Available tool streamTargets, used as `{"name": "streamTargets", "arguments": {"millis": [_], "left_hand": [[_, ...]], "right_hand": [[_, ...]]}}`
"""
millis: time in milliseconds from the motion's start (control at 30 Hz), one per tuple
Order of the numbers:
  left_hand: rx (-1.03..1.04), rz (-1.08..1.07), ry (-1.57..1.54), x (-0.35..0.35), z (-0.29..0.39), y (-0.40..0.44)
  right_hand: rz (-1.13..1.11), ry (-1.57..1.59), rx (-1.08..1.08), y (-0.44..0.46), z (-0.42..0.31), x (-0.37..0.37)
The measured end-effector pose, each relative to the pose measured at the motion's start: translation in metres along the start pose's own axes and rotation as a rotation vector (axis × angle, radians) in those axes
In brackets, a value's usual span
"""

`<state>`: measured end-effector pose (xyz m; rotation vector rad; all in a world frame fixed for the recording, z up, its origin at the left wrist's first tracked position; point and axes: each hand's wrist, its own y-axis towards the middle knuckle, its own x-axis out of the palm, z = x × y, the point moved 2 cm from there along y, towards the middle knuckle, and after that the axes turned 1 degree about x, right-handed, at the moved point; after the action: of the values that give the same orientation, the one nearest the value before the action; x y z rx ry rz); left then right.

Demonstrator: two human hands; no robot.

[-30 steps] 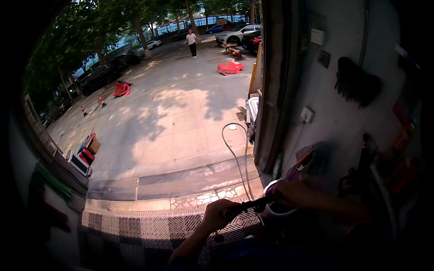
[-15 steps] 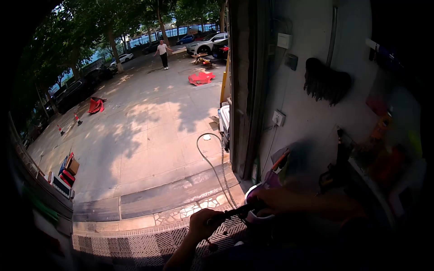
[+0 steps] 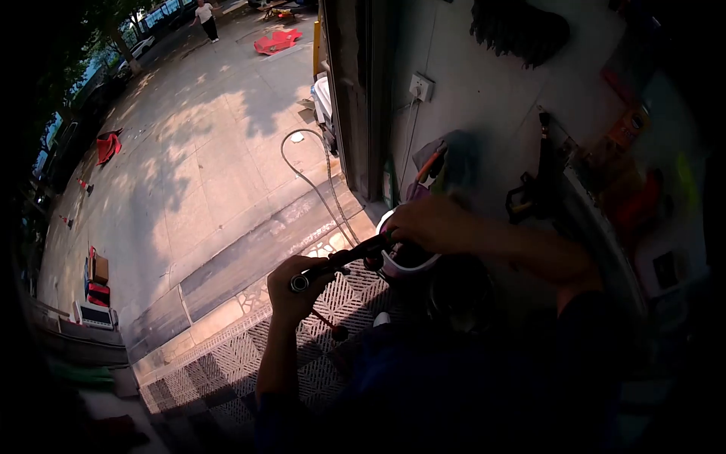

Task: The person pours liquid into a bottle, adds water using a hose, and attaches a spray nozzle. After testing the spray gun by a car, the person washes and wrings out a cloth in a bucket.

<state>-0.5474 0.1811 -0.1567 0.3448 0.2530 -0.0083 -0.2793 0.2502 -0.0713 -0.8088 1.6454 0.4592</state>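
A dark rod-like tool (image 3: 344,257) with a round, hollow metal end spans my two hands. My left hand (image 3: 286,291) is closed around it near the hollow end, which points toward me. At the other end my right hand (image 3: 431,225) is closed on the tool, its fingertips partly in shadow. Behind and below the right hand is a white-rimmed bucket (image 3: 416,266), with cloths (image 3: 454,163) and an orange-handled item (image 3: 429,166) near it. A looped hose (image 3: 291,163) lies on the ground beyond my hands; whether it joins the tool I cannot tell.
Patterned floor grating (image 3: 219,371) lies below, ending at the doorway. A dark door frame (image 3: 363,98) stands ahead. On the right wall are a socket (image 3: 421,87) and a black spray gun (image 3: 533,189). Outside are a red sheet (image 3: 277,41), boxes (image 3: 98,268) and a person (image 3: 205,21).
My view has tilted down and turned right. Both hands and the tool appear higher in the picture, and the tool's hollow end now faces me. Both hands keep their hold.
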Motion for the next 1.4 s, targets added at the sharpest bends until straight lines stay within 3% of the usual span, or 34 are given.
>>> {"name": "streamTargets", "arguments": {"millis": [67,267,333,433,500,567,600,633,700,767,833,867,1000,1100,1167,1267,1333,1400], "left_hand": [[-0.102,-0.024,-0.089,0.0,0.013,0.004],[-0.106,-0.073,-0.123,-0.001,0.008,0.007],[0.051,-0.113,0.084,0.0,0.018,0.013],[0.168,-0.144,0.14,0.007,0.014,0.015],[0.201,-0.177,0.174,0.009,0.015,0.013],[0.273,-0.229,0.154,0.019,0.015,0.013],[0.336,-0.23,0.178,0.022,0.014,0.013],[0.399,-0.23,0.201,0.027,0.014,0.013],[0.492,-0.214,0.231,0.031,0.004,0.016],[0.522,-0.213,0.234,0.042,0.005,0.025],[-0.076,-0.195,-0.265,0.052,0.007,0.023],[-0.031,-0.262,-0.29,0.056,-0.001,0.027],[0.129,-0.274,-0.108,0.075,0.006,0.046],[0.127,-0.313,-0.072,0.091,0.016,0.053],[-0.008,-0.34,-0.132,0.099,0.01,0.053],[-0.095,-0.361,-0.223,0.111,0.014,0.06],[0.364,-0.34,-0.02,0.117,0.023,0.067],[0.454,-0.356,-0.02,0.125,0.032,0.074]], "right_hand": [[0.197,0.104,0.002,-0.006,-0.003,-0.005],[0.0,0.135,0.051,-0.004,0.009,0.0],[-0.014,0.187,0.024,-0.006,0.017,0.003],[-0.076,0.349,-0.028,-0.009,0.026,0.007],[-0.215,0.621,-0.05,-0.012,0.032,0.012],[-0.585,0.985,0.24,-0.021,0.037,0.02],[-0.599,1.118,0.265,-0.028,0.036,0.031],[-0.802,1.41,0.176,-0.036,0.042,0.042],[-0.67,1.284,0.154,-0.045,0.032,0.056],[-0.36,0.874,0.148,-0.046,0.024,0.044],[0.015,0.511,0.222,-0.063,0.008,0.023],[0.201,0.368,0.23,-0.067,0.004,0.023],[0.172,0.547,0.365,-0.091,0.01,0.014],[-0.125,0.786,0.453,-0.104,0.025,0.019],[0.158,0.38,0.474,-0.119,0.019,0.021],[0.208,0.396,0.601,-0.13,0.019,0.019],[0.132,0.544,0.548,-0.139,0.029,0.028],[0.057,0.692,0.5,-0.145,0.048,0.035]]}}
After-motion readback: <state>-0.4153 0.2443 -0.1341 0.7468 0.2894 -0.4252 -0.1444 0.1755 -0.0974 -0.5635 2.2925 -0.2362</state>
